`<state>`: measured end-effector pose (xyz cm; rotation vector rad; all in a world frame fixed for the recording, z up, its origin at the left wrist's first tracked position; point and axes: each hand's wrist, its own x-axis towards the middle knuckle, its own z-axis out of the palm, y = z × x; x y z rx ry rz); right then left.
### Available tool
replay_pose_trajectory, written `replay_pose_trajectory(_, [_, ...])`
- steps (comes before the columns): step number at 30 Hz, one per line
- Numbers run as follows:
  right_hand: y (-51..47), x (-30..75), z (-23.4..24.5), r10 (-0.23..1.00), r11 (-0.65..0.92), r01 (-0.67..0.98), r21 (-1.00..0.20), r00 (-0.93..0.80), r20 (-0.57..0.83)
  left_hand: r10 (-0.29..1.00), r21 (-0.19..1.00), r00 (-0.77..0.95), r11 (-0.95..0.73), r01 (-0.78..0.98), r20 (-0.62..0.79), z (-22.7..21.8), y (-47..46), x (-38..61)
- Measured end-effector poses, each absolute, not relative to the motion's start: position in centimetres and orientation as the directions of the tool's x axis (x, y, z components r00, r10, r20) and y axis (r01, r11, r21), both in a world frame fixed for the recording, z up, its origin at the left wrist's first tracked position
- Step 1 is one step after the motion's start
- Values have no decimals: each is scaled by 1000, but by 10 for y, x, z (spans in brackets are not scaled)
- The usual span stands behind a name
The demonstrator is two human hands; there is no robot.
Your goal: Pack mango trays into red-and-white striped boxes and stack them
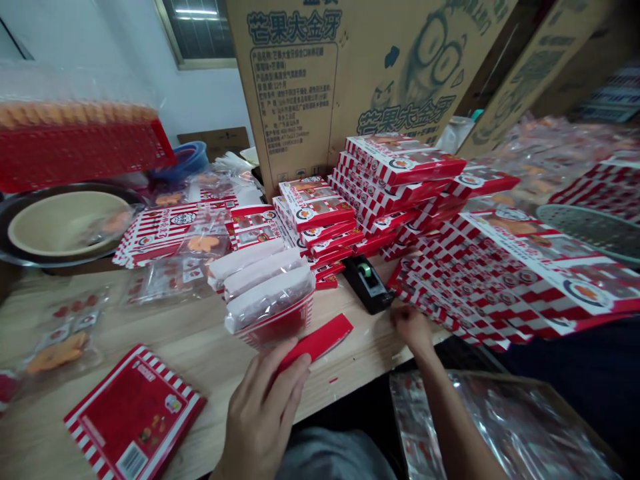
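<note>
My left hand [265, 413] is closed on a flat red card strip [320, 341], held by its near end just above the wooden table [200, 340]. Right behind it lies a row of clear plastic packets with red bottoms [267, 300]. My right hand [411, 328] reaches forward to the table's front edge, touching the low stack of red-and-white striped boxes [500, 280]; its fingers are curled and what they hold, if anything, is hidden. A black tape dispenser [369, 281] stands between the hands.
More striped boxes [400, 167] are piled against big cardboard cartons [320, 73]. A striped box [131, 413] lies face down at the near left. Bowls [55, 223] and candy bags [60, 333] sit left; a grey basket [595, 230] right; plastic wrap in a box [500, 427] below.
</note>
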<state>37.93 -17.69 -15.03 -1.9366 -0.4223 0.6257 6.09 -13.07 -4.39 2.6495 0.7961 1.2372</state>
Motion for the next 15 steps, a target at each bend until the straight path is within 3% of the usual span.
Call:
replay_pose_trajectory(6, [-213, 287, -82, 677, -241, 20, -970, 719, -154, 511, 325, 469, -846, 422, 721, -42, -133, 66])
replay_pose_trajectory(9, [-218, 220, -48, 824, -20, -195, -980, 553, -127, 518, 330, 487, -845, 422, 703, -42, -133, 65])
replay_pose_trajectory(11, [-210, 189, -38, 838, 70, -294, -953, 536, -104, 519, 333, 494, -845, 418, 697, -41, -133, 64])
replay_pose_trajectory(15, [-189, 169, -39, 813, 48, -357, -933, 556, -171, 506, 301, 514, -851, 431, 693, -39, -133, 63])
